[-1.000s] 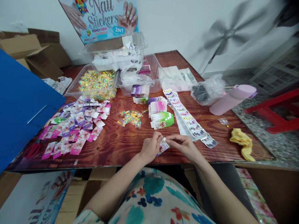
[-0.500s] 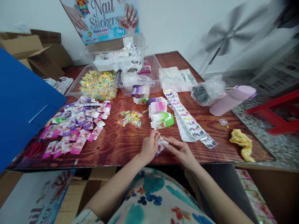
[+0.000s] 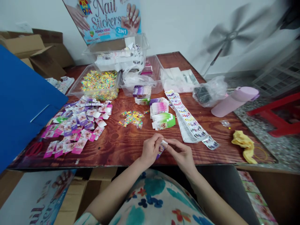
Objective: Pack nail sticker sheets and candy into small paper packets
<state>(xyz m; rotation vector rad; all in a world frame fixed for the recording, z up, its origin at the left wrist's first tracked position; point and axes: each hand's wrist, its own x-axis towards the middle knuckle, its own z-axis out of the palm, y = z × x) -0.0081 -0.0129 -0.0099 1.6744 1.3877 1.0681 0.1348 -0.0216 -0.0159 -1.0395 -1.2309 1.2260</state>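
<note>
Near the table's front edge, a small purple-and-white printed box (image 3: 160,151) is held between my two hands. My left hand (image 3: 150,149) is closed around its left side. The thumb and fingertips of my right hand (image 3: 181,153) pinch its white upper end. What is inside the box is hidden. Just beyond my hands lie flat, stacked cartons in green (image 3: 164,121), pink (image 3: 159,108) and purple (image 3: 142,91). Small candy packets (image 3: 131,119) lie in a loose pile to the left of them. Nail sticker strips (image 3: 187,120) stretch out to the right.
Many small boxes (image 3: 79,120) are heaped at the left beside a blue panel (image 3: 25,106) and red scissors (image 3: 34,149). Clear bins (image 3: 77,90) stand at the back. On the right are a pink bottle (image 3: 234,101), a bagged dark object (image 3: 203,93) and a yellow cloth (image 3: 243,145).
My right fingers have shifted slightly on the box's upper end, which now looks narrower and folded in. The box is more upright and more covered by my left hand.
</note>
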